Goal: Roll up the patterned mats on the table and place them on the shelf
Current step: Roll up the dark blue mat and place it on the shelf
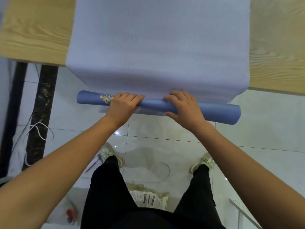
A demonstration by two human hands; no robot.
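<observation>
The mat (158, 47) lies along the middle of the desk (33, 30), with bare desk to its left and right. Its near end hangs over the desk's near edge and ends in a roll (153, 104), which lies crosswise over the floor (264, 121). The left hand (123, 104) sits on the roll left of its middle, the right hand (183, 106) right of it, the two hands apart. A desk leg (44, 104) stands under the left part, cords (33, 138) beside it. A bag (148, 198) lies on the floor between the person's legs.
</observation>
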